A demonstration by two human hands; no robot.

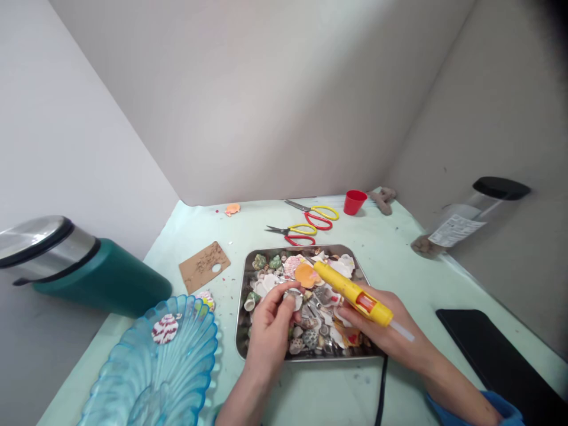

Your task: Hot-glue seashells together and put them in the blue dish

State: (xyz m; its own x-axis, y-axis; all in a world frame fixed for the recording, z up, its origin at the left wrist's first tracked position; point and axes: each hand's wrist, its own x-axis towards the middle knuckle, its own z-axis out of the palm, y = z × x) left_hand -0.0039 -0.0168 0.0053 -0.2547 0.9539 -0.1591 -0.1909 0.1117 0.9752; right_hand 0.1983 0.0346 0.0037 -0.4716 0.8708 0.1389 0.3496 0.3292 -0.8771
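A metal tray point(240, 337) full of shells and small stones lies in the middle of the table. Over its left part, my left hand point(276, 316) is closed on a small whitish shell point(293, 297), pinched between thumb and fingers. My right hand point(385, 325) is wrapped round a yellow glue gun point(341, 283) above the right part of the tray. The gun's nozzle points up and left, past an orange shell point(306, 274), and a clear glue stick point(402, 331) sticks out of its back end.
Left: a blue scalloped dish point(133, 361) with a striped shell point(165, 329), a green bottle point(115, 278), brown cardboard point(199, 269). Behind the tray: two scissors point(296, 232), point(317, 213) and a red cup point(354, 202). Right: a clear jar point(457, 228), a black flat object point(492, 355).
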